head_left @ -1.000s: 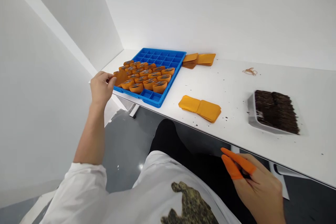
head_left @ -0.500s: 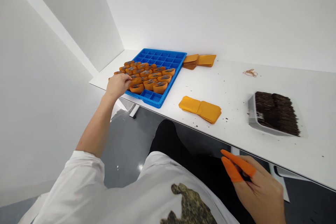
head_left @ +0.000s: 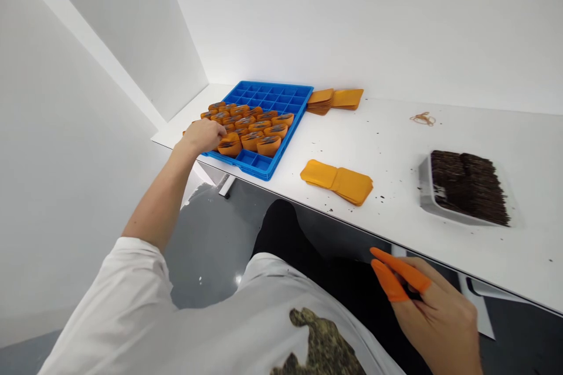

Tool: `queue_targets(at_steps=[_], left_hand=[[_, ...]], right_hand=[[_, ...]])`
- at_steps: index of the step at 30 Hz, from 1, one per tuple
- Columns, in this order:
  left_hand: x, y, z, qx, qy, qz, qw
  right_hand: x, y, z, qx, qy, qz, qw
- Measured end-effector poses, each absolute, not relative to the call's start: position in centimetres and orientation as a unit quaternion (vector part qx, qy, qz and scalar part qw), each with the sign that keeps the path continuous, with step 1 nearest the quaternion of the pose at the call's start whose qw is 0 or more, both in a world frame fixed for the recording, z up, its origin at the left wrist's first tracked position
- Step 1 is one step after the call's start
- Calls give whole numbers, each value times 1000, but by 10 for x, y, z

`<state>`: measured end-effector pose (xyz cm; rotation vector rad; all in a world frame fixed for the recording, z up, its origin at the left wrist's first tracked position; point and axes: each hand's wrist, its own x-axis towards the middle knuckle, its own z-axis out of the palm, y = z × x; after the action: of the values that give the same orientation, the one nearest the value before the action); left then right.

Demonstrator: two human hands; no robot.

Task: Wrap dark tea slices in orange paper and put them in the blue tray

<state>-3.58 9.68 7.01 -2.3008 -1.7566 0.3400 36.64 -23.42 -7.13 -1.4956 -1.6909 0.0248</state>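
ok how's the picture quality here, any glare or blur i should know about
Head view: bright, soft light overall; a small glare spot on the grey floor; dark strips in the box look slightly smeared; among the orange pouches, the left hand's fingertips are too small to read clearly.

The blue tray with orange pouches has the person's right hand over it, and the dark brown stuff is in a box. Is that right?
Not quite: it's the left hand over the blue tray with orange pouches, as the head view shows. The dark brown stuff is in a box, as you said.
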Motion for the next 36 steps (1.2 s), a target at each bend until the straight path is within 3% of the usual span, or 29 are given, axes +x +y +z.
queue_targets(at_steps=[8, 15, 27, 36], left_hand=[[-33, 106, 66, -776, -596, 185, 97], [-38, 107, 52, -827, -559, 44, -41], [-14, 108, 53, -806, -574, 124, -73], [-41, 66, 44, -812, -584, -12, -25]], right_hand=[[367, -233, -72, -595, -687, 3, 418], [367, -234, -71, -592, -685, 10, 425], [347, -221, -54, -648, -643, 18, 407], [368, -235, -64, -638, -640, 43, 425]])
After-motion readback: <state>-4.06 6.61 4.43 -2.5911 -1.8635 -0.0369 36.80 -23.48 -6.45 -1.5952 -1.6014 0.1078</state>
